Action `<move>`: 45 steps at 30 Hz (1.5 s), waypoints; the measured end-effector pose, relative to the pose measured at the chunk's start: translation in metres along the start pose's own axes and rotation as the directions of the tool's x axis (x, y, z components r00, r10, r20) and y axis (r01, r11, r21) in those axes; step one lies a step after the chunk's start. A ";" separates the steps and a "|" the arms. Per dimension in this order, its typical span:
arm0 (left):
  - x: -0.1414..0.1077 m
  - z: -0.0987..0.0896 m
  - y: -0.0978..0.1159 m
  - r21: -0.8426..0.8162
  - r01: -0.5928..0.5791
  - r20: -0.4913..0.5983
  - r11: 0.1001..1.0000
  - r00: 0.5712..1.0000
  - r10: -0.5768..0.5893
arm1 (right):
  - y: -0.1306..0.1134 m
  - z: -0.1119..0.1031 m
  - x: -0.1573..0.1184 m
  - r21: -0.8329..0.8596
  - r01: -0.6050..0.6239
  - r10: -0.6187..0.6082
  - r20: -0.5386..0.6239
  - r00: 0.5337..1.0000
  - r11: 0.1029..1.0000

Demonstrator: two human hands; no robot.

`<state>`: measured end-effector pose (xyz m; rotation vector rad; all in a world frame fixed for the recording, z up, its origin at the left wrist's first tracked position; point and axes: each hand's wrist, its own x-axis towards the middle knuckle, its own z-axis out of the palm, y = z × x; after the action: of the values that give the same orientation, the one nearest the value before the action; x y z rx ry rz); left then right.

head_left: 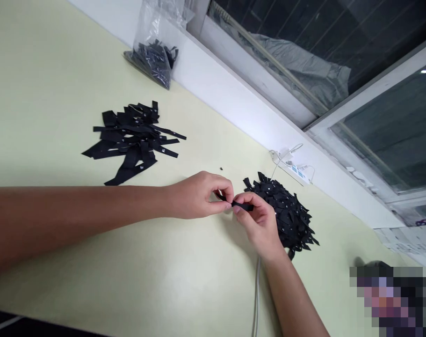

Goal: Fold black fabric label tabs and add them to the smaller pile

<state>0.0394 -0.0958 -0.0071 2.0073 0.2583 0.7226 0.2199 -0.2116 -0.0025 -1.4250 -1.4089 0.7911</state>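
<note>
Left fingers [223, 182] and right fingers [249, 198] in tight pinches on a narrow, matte-black fabric strip [246, 206]

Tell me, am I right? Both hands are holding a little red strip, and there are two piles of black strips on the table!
Almost! The little strip is black, not red, as the head view shows. The left hand and right hand do both hold it, and one pile and another pile of black strips lie on the table.

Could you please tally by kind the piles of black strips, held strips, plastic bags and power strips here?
Piles of black strips: 2
Held black strip: 1
Plastic bag: 1
Power strip: 1
Total: 5
</note>
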 end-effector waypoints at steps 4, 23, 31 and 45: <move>0.001 0.002 0.000 -0.061 0.075 -0.025 0.995 0.997 -0.077 | 0.000 0.001 0.000 -0.052 0.042 -0.043 -0.003 0.999 0.998; 0.006 -0.008 -0.003 0.130 0.064 -0.244 0.989 0.969 -0.031 | 0.007 0.003 0.001 -0.442 0.022 -0.046 -0.043 0.998 0.897; 0.007 -0.010 -0.004 0.188 0.057 -0.261 0.980 0.965 -0.006 | 0.003 0.008 0.002 -0.550 0.149 -0.127 0.078 0.989 0.822; 0.005 -0.010 -0.005 0.281 -0.042 -0.110 0.959 0.991 0.076 | 0.001 0.012 0.000 -0.702 0.040 -0.036 0.020 0.999 0.711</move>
<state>0.0379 -0.0840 -0.0061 2.2484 0.3909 0.8870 0.2091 -0.2094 -0.0077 -1.9498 -1.8463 0.2002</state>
